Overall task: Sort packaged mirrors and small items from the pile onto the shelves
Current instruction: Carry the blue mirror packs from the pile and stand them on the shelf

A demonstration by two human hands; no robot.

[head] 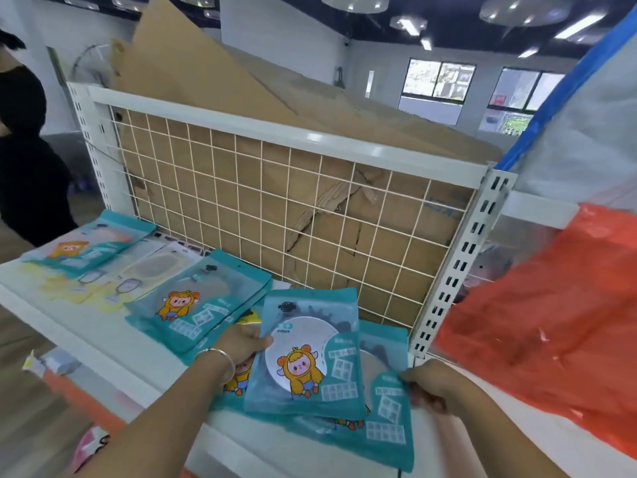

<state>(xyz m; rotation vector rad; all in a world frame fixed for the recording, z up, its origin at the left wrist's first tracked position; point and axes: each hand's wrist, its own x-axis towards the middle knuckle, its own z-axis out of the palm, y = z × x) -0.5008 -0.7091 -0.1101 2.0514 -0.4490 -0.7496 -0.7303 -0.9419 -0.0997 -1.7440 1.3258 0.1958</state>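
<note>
On the white shelf (pixel 113 343) lie several teal packaged mirrors with a yellow cartoon figure. My left hand (pixel 243 343) grips the left edge of the top mirror pack (pixel 306 353), which shows a round mirror. My right hand (pixel 431 388) pinches the right edge of another teal pack (pixel 387 401) lying under it. A second stack of teal packs (pixel 200 301) sits to the left, and a third (pixel 89 246) lies at the far left. Pale flat packs (pixel 148 267) lie between them.
A wire grid back panel (pixel 293 215) with cardboard behind it closes the shelf's rear. A slotted upright (pixel 462 260) stands at the right, with an orange plastic bag (pixel 551 322) beyond. A person in black (pixel 24 150) stands at the left.
</note>
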